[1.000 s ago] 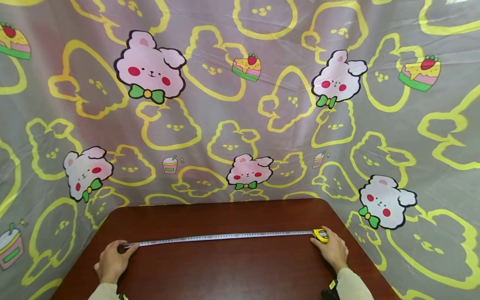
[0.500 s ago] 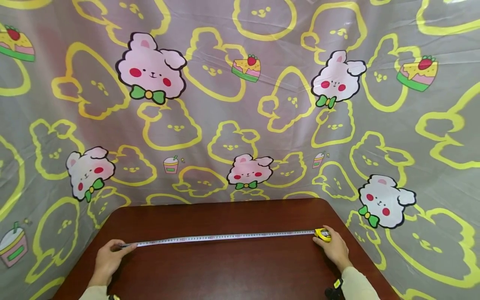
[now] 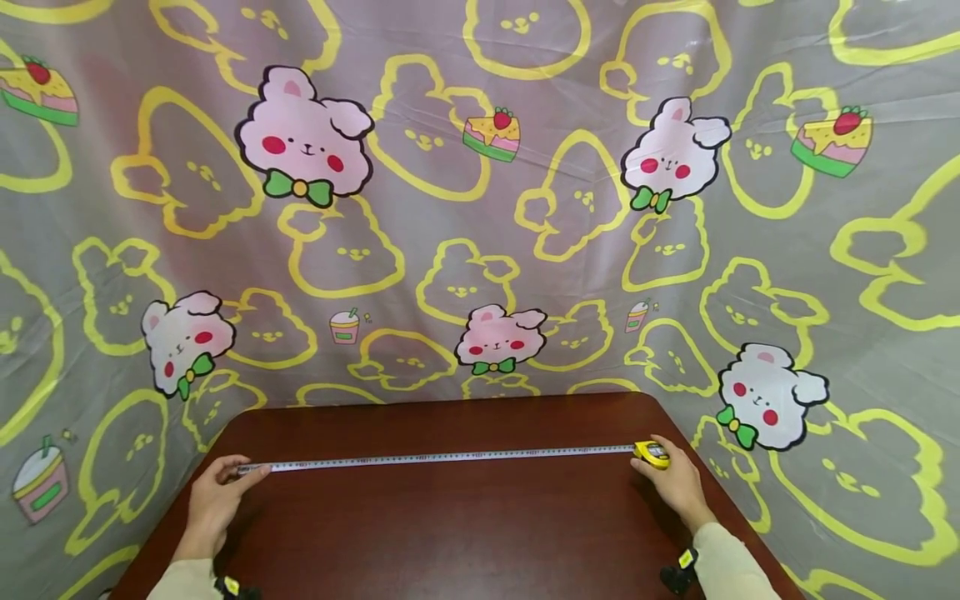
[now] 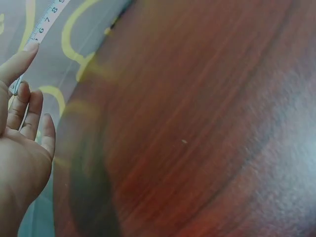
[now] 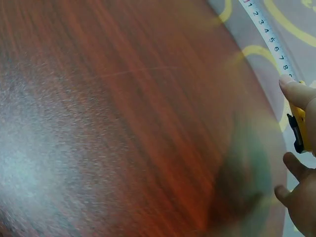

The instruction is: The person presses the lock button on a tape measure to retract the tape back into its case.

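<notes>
A tape measure with a yellow case [image 3: 654, 454] has its white blade [image 3: 450, 457] drawn out in a long line across the table. My left hand [image 3: 213, 504] pinches the blade's free end between thumb and fingers, at the left. At the right, my right hand [image 3: 681, 483] grips the case. In the left wrist view the thumb presses the blade [image 4: 47, 24] near its low numbers, while the other fingers [image 4: 32, 113] are spread behind. The right wrist view has the thumb where the blade [image 5: 269, 37] leaves the case, which my hand partly hides.
The dark red-brown wooden table [image 3: 442, 533] has rounded far corners and a glossy top. A patterned curtain [image 3: 420, 250] with rabbit faces stands close behind it and along both sides. Black wrist cameras [image 3: 678, 571] sit on the sleeves.
Both hands have moved up in the head view, away from the body, with the tape measure between them. The blade stays stretched out, and the case has shifted slightly right.
</notes>
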The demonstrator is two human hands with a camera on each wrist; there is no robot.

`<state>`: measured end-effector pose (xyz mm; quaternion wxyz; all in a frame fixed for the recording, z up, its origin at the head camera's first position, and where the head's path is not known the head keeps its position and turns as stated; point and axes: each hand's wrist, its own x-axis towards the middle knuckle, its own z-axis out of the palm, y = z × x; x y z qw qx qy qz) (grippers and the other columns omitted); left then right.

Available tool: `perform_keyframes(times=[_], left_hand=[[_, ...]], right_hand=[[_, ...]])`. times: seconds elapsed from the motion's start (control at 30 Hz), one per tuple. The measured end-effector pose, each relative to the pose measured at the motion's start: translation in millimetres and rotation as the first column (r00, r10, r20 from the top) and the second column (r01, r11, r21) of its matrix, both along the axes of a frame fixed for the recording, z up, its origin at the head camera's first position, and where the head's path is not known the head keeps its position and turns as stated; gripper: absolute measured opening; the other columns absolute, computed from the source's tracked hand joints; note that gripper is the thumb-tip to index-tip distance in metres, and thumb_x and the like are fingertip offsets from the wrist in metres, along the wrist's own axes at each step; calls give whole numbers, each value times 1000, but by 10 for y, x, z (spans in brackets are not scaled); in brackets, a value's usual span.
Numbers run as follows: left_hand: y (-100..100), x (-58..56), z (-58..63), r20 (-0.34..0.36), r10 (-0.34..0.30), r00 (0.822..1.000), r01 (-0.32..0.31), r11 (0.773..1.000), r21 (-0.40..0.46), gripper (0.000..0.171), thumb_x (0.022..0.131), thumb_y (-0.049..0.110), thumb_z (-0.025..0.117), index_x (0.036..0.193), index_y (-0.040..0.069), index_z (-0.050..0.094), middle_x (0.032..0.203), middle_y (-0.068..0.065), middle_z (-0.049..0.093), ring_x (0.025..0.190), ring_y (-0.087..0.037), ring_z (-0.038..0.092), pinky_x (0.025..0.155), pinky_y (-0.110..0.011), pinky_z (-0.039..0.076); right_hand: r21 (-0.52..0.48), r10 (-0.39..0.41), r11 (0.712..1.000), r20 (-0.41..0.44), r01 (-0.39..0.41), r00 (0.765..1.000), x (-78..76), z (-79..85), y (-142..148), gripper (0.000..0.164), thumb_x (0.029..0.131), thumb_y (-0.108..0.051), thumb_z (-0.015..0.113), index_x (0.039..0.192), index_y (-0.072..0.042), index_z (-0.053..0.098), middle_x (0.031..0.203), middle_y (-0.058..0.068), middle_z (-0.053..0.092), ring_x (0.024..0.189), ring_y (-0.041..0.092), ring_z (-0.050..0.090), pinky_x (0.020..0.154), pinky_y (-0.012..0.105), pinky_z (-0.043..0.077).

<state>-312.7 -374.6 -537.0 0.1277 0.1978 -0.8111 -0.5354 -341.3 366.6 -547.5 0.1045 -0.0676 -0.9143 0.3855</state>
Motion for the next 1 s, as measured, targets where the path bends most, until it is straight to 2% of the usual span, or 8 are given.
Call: perform_keyframes(times=[0.1,0.2,0.33,0.47,0.53,0.7,0.87,1.0], left_hand=[[15,-4,74,-40,29,999,-26,997,78,62,88,43,84,128,4,55,102,7,60,96,-15,50,72,-24,45],[18,4,153,-93,44,995,-23,975,219,51,87,32,87,119,6,57,91,15,63,88,-6,57,71,-21,48],[13,33,258,-200,51,978,43,899,437,37,88,14,85,112,10,58,87,16,68,79,-1,63,69,-18,51],[10,76,364,-297,79,952,103,828,552,28,90,3,81,108,16,64,89,12,71,78,-3,65,68,-19,52],[2,91,418,-329,85,941,123,816,565,27,90,1,79,107,18,66,90,10,71,79,-4,65,68,-19,53],[-22,101,531,-393,69,917,177,812,556,25,92,1,77,105,20,68,88,9,72,79,-5,68,67,-19,53],[-51,102,611,-463,41,885,264,775,574,24,95,-3,72,107,18,66,88,5,75,80,-6,72,67,-20,54],[-69,117,660,-490,32,871,304,748,590,26,97,-3,70,110,18,65,87,4,75,79,-7,72,67,-20,55]], right_hand=[[-15,1,1000,-20,-1,1000,3,60,12,82,94,-41,77,154,-1,38,144,34,41,122,50,45,101,65,39],[-35,4,999,-37,-5,999,10,135,30,82,95,-41,77,154,0,38,145,34,40,123,51,44,103,65,39],[-83,22,996,-43,-26,999,32,277,30,83,95,-39,77,156,1,36,149,34,37,125,50,43,104,63,40],[-127,38,991,-52,-44,998,40,439,2,83,94,-39,78,155,1,37,148,33,38,123,47,44,100,54,44],[-146,39,988,-65,-48,997,35,509,-9,81,93,-39,79,153,0,41,145,31,42,120,44,47,94,45,47],[-187,42,981,-101,-60,994,40,681,-29,72,95,-34,79,149,0,45,138,28,46,112,38,51,79,26,48],[-195,52,978,-128,-77,990,56,820,-54,66,96,-27,77,148,0,45,137,28,47,110,38,53,77,24,48],[-181,57,980,-154,-85,986,45,902,-64,64,96,-27,77,147,-2,48,139,26,48,109,37,54,78,24,48]])
